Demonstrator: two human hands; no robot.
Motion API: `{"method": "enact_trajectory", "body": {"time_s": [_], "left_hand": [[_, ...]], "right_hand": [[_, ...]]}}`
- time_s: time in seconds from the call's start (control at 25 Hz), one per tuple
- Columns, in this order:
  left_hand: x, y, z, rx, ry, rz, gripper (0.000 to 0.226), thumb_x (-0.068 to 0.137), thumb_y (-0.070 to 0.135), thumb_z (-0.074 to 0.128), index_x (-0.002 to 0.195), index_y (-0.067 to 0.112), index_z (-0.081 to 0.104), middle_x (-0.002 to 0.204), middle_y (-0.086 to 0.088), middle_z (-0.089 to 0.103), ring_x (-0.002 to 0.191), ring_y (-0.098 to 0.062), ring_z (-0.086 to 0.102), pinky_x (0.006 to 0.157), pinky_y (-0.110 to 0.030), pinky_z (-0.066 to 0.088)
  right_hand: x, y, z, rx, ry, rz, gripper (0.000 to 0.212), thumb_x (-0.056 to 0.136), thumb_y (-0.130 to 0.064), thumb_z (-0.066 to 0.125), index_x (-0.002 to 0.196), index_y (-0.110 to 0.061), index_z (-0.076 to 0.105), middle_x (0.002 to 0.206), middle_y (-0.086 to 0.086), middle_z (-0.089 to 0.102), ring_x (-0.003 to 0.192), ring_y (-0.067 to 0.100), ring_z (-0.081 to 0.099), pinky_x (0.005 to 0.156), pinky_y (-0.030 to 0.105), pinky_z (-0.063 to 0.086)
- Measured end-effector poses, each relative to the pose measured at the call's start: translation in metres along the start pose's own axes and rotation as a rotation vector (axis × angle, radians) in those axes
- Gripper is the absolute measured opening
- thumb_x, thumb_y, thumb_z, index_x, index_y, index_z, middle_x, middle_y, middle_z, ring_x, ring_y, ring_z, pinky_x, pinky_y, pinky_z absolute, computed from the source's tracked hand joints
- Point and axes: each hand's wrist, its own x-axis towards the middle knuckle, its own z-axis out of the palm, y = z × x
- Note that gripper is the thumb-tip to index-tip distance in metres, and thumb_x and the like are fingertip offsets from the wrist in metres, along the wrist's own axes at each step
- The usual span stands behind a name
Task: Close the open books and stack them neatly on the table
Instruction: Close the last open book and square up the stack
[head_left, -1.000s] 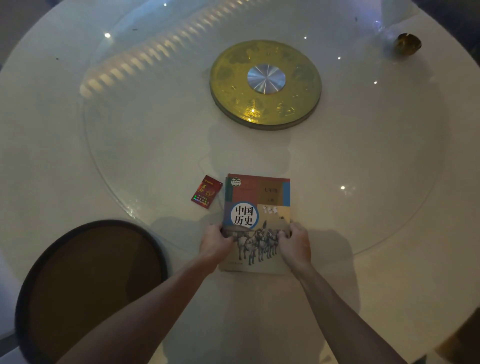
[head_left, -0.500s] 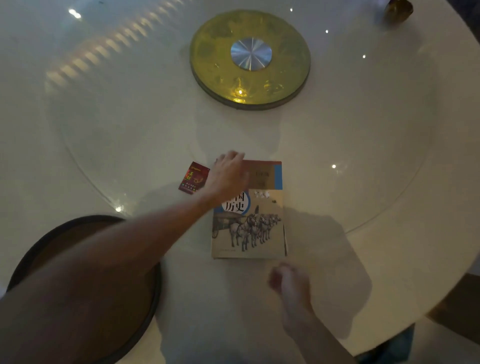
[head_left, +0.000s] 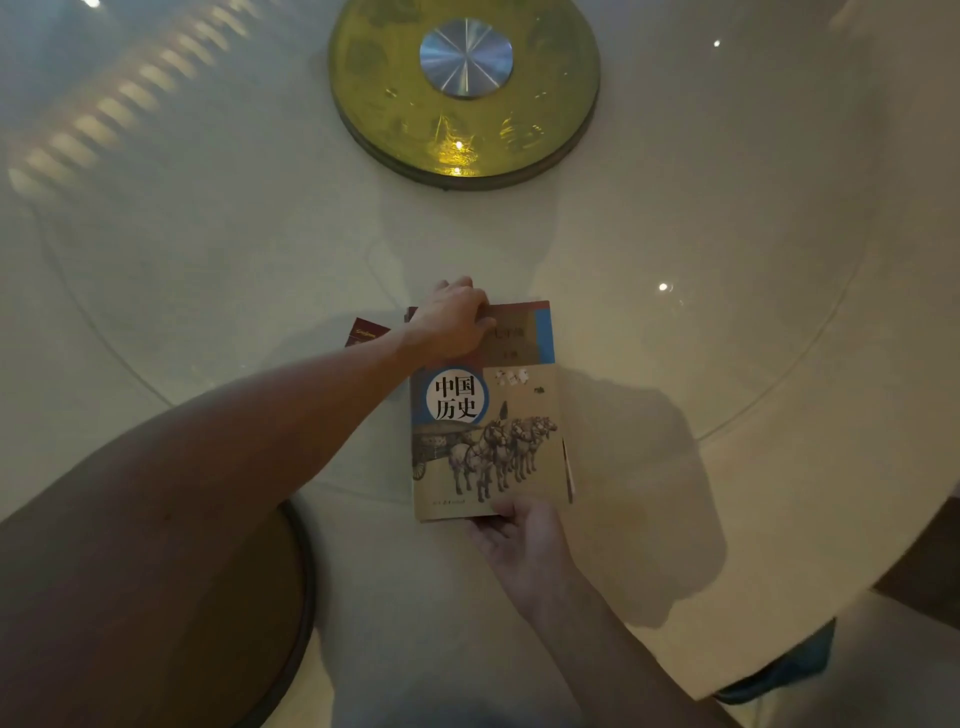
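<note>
Glossy pale round worktop (head_left: 727, 312) carries a closed paperback book (head_left: 488, 415). Left hand (head_left: 457, 322) lies flat on its far corner, fingers together; right hand (head_left: 519, 535) pinches its near edge.

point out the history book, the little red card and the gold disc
history book (head_left: 488, 441): head view, on the horse picture on its cover
red card (head_left: 366, 332): head view, on its visible corner left of the book
gold disc (head_left: 550, 104): head view, on its yellow ring
</note>
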Motion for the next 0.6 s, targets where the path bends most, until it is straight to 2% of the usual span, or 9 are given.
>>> {"method": "enact_trajectory", "body": {"time_s": [0.24, 0.44, 0.6], "left_hand": [[0.004, 0.001, 0.001, 0.036, 0.039, 0.001, 0.036, 0.103, 0.035, 0.047, 0.127, 0.011, 0.061, 0.124, -0.011, 0.059, 0.115, -0.031, 0.052, 0.098, -0.046, 0.047], [0.008, 0.001, -0.005, 0.020, 0.042, 0.006, 0.035, 0.102, 0.034, 0.049, 0.126, 0.011, 0.060, 0.125, -0.010, 0.061, 0.116, -0.029, 0.054, 0.100, -0.045, 0.046], [0.017, 0.008, -0.008, 0.071, 0.046, 0.018, 0.039, 0.102, 0.035, 0.048, 0.131, 0.010, 0.057, 0.130, -0.012, 0.059, 0.121, -0.032, 0.053, 0.105, -0.046, 0.042]], "right_hand": [[0.002, -0.012, 0.014, 0.077, 0.016, 0.015, 0.028, 0.084, 0.011, 0.043, 0.109, 0.004, 0.053, 0.130, 0.031, 0.058, 0.129, 0.047, 0.054, 0.109, 0.054, 0.048], [-0.002, -0.020, 0.023, 0.083, 0.018, 0.033, 0.042, 0.083, 0.010, 0.043, 0.122, 0.007, 0.057, 0.134, 0.031, 0.057, 0.124, 0.046, 0.056, 0.108, 0.056, 0.047], [-0.002, -0.028, 0.027, 0.090, 0.014, 0.021, 0.034, 0.083, 0.008, 0.045, 0.114, 0.006, 0.058, 0.134, 0.030, 0.058, 0.125, 0.046, 0.055, 0.113, 0.056, 0.043]]}}
